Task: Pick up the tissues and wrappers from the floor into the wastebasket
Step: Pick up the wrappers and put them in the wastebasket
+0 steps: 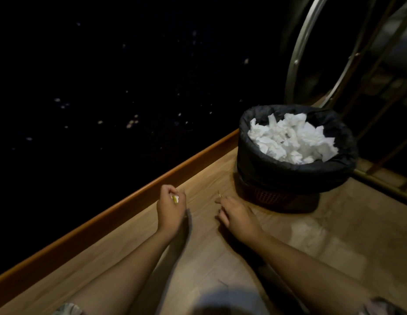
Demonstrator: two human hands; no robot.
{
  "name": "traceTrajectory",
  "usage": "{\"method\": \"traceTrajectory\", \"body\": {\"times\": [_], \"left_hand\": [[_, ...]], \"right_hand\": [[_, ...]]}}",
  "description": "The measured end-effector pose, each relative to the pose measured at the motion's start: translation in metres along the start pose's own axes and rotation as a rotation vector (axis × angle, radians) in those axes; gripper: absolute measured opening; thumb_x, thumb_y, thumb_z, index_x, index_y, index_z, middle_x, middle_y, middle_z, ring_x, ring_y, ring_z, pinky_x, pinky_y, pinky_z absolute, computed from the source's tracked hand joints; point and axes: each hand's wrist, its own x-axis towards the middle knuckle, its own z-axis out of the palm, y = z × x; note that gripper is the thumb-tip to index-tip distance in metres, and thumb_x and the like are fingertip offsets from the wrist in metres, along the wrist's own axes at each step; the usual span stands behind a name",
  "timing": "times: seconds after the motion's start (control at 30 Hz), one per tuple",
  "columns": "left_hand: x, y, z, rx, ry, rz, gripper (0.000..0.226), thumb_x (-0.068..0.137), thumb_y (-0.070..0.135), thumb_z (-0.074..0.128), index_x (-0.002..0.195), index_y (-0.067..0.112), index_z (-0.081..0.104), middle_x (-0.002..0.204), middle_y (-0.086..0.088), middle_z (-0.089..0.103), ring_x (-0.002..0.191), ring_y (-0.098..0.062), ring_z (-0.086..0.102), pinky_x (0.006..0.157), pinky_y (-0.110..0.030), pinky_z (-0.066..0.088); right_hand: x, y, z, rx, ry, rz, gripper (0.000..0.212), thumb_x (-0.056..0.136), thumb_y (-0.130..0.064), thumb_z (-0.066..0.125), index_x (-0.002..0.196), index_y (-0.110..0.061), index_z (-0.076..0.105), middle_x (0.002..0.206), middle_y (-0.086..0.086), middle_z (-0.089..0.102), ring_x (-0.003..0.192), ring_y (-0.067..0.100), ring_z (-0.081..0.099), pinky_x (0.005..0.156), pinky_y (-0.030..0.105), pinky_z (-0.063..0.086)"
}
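A round wastebasket (273, 196) with a black bag liner (288, 176) stands on the wooden floor at the right, heaped with crumpled white tissues (291, 139). My left hand (170, 210) hovers low over the floor near the baseboard, closed on a small white and yellow wrapper (175, 198). My right hand (236, 217) rests just left of the basket, fingers curled down to the floor, pinching at a thin, small scrap (219, 196). Whether it holds the scrap is unclear.
An orange-brown baseboard (129, 201) runs diagonally along a very dark wall at the left. Curved metal bars and a frame (298, 64) rise behind the basket. The wooden floor (323, 235) stretches to the right of my arms.
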Motion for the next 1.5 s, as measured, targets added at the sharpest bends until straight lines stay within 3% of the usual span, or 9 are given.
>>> {"method": "traceTrajectory", "body": {"times": [0.13,0.23,0.43,0.67,0.8,0.97,1.17,1.3,1.5], "left_hand": [[0.011,0.062,0.011,-0.159,-0.022,0.115,0.015,0.095,0.025,0.058,0.097,0.016,0.046,0.078,0.002,0.058,0.063,-0.013,0.065,0.048,-0.014,0.045],[0.016,0.115,0.017,-0.262,0.000,0.239,0.020,0.098,0.028,0.054,0.092,0.014,0.041,0.078,-0.010,0.054,0.057,-0.025,0.066,0.042,-0.017,0.041],[0.019,0.202,0.038,-0.368,-0.039,0.290,0.021,0.103,0.027,0.039,0.097,0.008,0.034,0.072,-0.007,0.047,0.049,-0.004,0.048,0.047,-0.022,0.042],[0.030,0.244,0.067,-0.235,-0.133,0.302,0.021,0.082,0.023,0.039,0.096,0.012,0.029,0.089,-0.006,0.044,0.078,-0.022,0.047,0.073,-0.044,0.042],[0.043,0.248,0.097,-0.033,-0.198,0.293,0.008,0.091,0.006,0.045,0.098,0.009,0.043,0.111,-0.008,0.043,0.093,-0.019,0.048,0.078,-0.028,0.040],[0.053,0.238,0.131,0.018,-0.195,0.362,0.015,0.089,0.003,0.053,0.098,0.011,0.061,0.119,-0.004,0.044,0.095,-0.016,0.055,0.087,-0.029,0.050],[0.064,0.215,0.150,0.364,-0.278,0.493,0.021,0.088,0.012,0.056,0.102,0.009,0.071,0.107,-0.007,0.063,0.103,-0.024,0.058,0.097,-0.037,0.048],[0.059,0.211,0.145,0.536,-0.462,0.515,0.025,0.093,0.025,0.050,0.084,0.009,0.069,0.077,-0.009,0.068,0.076,-0.028,0.064,0.065,-0.035,0.051],[0.062,0.205,0.141,0.339,-0.331,0.573,0.016,0.090,0.025,0.062,0.089,0.012,0.071,0.101,-0.001,0.059,0.093,-0.013,0.055,0.080,-0.022,0.039]], "right_hand": [[0.030,-0.023,-0.085,-0.105,0.135,-0.336,0.013,0.083,-0.012,0.064,0.095,-0.008,0.066,0.092,0.009,0.058,0.075,0.022,0.059,0.060,0.030,0.053],[0.043,-0.026,-0.145,-0.185,0.183,-0.408,0.019,0.089,-0.014,0.054,0.101,-0.002,0.064,0.108,0.015,0.056,0.073,0.025,0.060,0.061,0.033,0.053],[0.053,0.005,-0.230,-0.165,0.423,-0.264,0.011,0.089,-0.014,0.066,0.093,-0.006,0.071,0.083,0.009,0.066,0.075,0.023,0.064,0.072,0.029,0.048],[0.051,0.043,-0.279,-0.054,0.698,0.151,0.037,0.096,-0.024,0.046,0.062,-0.010,0.051,0.059,0.000,0.049,0.053,0.009,0.044,0.054,0.031,0.031],[0.062,0.068,-0.284,0.102,0.669,0.395,0.024,0.088,-0.011,0.046,0.095,-0.006,0.069,0.097,0.013,0.067,0.089,0.024,0.060,0.072,0.027,0.039],[0.076,0.091,-0.269,0.094,0.509,0.453,0.037,0.089,0.004,0.049,0.124,0.000,0.059,0.125,0.019,0.056,0.115,0.032,0.055,0.095,0.022,0.037],[0.084,0.118,-0.244,0.047,0.319,0.516,0.040,0.090,-0.003,0.045,0.127,-0.011,0.059,0.117,0.019,0.064,0.100,0.035,0.060,0.079,0.029,0.045],[0.083,0.127,-0.234,0.009,-0.025,0.624,0.041,0.099,-0.016,0.036,0.137,-0.015,0.051,0.140,0.015,0.052,0.122,0.036,0.052,0.102,0.039,0.042],[0.075,0.126,-0.240,0.047,0.144,0.559,0.035,0.092,-0.014,0.044,0.116,-0.020,0.069,0.131,0.016,0.055,0.119,0.036,0.051,0.098,0.035,0.041]]}}
